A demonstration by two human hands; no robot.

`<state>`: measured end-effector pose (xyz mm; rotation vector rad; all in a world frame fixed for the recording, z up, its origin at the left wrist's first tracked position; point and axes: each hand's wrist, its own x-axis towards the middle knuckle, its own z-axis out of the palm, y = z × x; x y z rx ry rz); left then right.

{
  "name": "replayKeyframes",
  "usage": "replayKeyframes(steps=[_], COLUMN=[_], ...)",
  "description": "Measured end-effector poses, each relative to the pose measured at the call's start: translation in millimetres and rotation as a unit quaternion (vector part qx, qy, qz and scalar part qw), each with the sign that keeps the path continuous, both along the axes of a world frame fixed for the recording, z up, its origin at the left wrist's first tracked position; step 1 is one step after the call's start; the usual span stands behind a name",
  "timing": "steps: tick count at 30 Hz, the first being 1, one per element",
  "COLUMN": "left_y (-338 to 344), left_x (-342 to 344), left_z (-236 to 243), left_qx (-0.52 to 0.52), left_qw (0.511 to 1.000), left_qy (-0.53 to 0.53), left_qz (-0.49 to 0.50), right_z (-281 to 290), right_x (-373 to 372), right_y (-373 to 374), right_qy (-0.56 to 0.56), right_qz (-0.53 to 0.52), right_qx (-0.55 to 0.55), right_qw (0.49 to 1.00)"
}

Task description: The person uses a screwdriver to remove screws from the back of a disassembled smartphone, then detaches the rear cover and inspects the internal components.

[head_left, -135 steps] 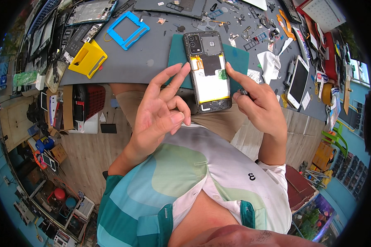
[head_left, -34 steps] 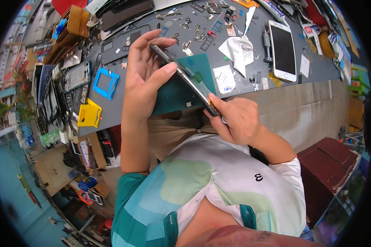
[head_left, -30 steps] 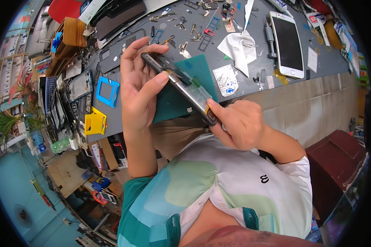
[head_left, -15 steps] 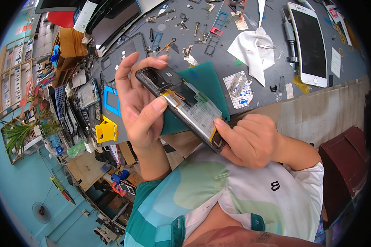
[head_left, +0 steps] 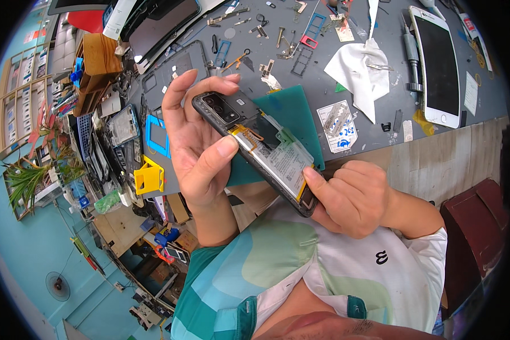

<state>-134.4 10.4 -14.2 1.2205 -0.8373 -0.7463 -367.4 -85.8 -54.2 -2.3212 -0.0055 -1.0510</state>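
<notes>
An opened smartphone (head_left: 260,148), its back cover off, is held tilted between my two hands above the near edge of the bench. Its camera block (head_left: 220,107) points to the upper left, and a silver battery (head_left: 289,161) with yellow edging lies in the body. My left hand (head_left: 201,141) grips the camera end, thumb on the near side and fingers behind. With its thumb on the battery's lower end, my right hand (head_left: 354,195) pinches the other end; its remaining fingers are curled. Below the phone lies a green mat (head_left: 300,113), partly covered.
A white phone (head_left: 436,68) lies at the right beside a screwdriver (head_left: 413,62). White cloth (head_left: 360,73), a printed card (head_left: 339,126) and several small phone parts cover the grey bench. To the left are a yellow stand (head_left: 149,177), a blue frame (head_left: 157,136) and a wooden box (head_left: 99,62).
The view has shifted slightly, so the bench items appear a little to the right. Both hands keep the same hold on the phone.
</notes>
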Motion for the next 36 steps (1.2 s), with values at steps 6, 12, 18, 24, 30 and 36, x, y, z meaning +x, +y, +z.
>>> replayKeyframes(steps=[6, 12, 18, 24, 30, 36], left_y=[-0.3, -0.4, 1.3, 1.5, 1.9, 2.0], left_x=[0.1, -0.3, 3.2, 3.9, 4.7, 4.9], left_z=[-0.7, -0.7, -0.7, -0.3, -1.7, -1.0], left_qx=[-0.003, -0.003, -0.017, -0.024, -0.026, -0.024], left_qw=[1.0, 1.0, 0.999, 0.998, 0.998, 0.998], left_qy=[-0.005, -0.008, 0.029, 0.046, 0.048, 0.048], left_qz=[0.0, 0.001, -0.02, -0.032, -0.034, -0.034], right_z=[3.0, 3.3, 2.7, 4.3, 0.5, 0.2], right_x=[-2.5, -2.4, -3.7, -4.1, 0.5, -0.1], right_y=[-3.3, -3.5, -2.8, -4.0, -0.2, 0.2], right_qy=[0.009, 0.011, 0.017, 0.022, -0.003, -0.001], right_qz=[0.034, 0.033, 0.035, 0.039, -0.002, 0.0], right_qx=[0.012, 0.012, 0.013, 0.01, -0.001, 0.003], right_qw=[0.999, 0.999, 0.999, 0.999, 1.0, 1.0])
